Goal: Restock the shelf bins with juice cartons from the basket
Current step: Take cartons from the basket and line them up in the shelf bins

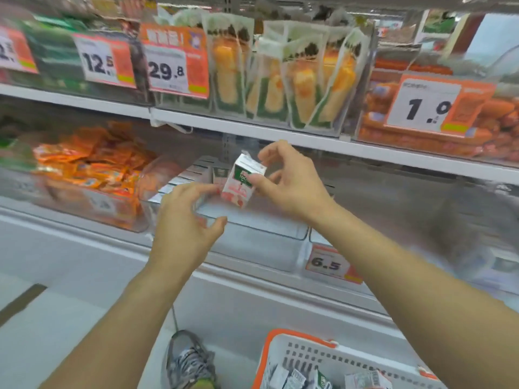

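Observation:
My right hand (283, 181) grips a small pink and white juice carton (241, 183) with a green label, tilted above a clear shelf bin (261, 234). My left hand (186, 217) hovers just left of the carton, fingers apart, holding nothing; its fingertips reach toward a row of cartons (185, 179) lying at the bin's back left. A white basket with an orange rim (306, 352) stands on the floor at the bottom right, with several more cartons (292, 379) inside.
A bin of orange packets (92, 167) sits to the left. Corn packs (280, 88) and sausages (427, 136) fill the shelf above. Price tags read 6.5 (327, 265), 1.0, 29.8 and 12.5. A shoe (191, 360) is on the floor.

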Available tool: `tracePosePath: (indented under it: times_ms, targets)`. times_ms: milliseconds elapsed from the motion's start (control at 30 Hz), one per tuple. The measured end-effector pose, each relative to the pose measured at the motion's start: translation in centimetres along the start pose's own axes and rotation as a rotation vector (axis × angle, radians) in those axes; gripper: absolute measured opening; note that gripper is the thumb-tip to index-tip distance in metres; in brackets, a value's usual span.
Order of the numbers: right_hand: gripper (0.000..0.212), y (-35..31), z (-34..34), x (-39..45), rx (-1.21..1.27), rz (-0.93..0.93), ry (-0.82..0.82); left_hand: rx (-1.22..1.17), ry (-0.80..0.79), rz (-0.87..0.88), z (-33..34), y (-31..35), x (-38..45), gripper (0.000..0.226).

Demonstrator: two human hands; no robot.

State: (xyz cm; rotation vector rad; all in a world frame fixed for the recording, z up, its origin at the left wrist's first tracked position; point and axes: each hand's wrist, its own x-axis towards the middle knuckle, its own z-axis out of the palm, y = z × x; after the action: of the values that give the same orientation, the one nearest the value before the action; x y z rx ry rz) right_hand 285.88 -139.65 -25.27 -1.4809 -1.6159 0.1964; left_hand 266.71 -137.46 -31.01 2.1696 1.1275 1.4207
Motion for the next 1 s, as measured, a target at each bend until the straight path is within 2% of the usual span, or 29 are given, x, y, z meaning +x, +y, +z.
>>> tracePosePath:
  times_ms: [67,200,367,500,700,867,1000]
  targets:
    - [0.037,1.2,3.1,3.5,-0.122,0.020,-0.057,0.061,0.017,-0.024,0.1,-2.3,0.3,0.046]
    - [0.043,5.0,9.7,9.6,-0.271,0.177,-0.170,0.101,0.063,-0.068,1.3,-5.0,0.8,0.040]
    - [0.040,8.3,14.9,13.3,-0.399,0.272,-0.168,0.097,0.047,-0.071,2.2,-7.2,1.3,0.021]
    - [0.053,9.6,15.9,13.5,-0.469,0.266,-0.173,0.106,0.007,-0.009,2.1,-8.6,0.5,0.023]
    - [0.048,9.9,16.5,13.8,-0.428,0.270,-0.081,0.087,-0.025,-0.028,2.6,-7.8,0.2,0.026]
    - [0.064,10.0,17.2,13.9,-0.437,0.272,-0.050,0.076,-0.030,-0.029,2.7,-7.5,0.2,0.029]
    - [0.081,9.8,16.6,13.8,-0.363,0.373,-0.090,0.100,-0.016,0.002,2.8,-7.7,0.0,0.029]
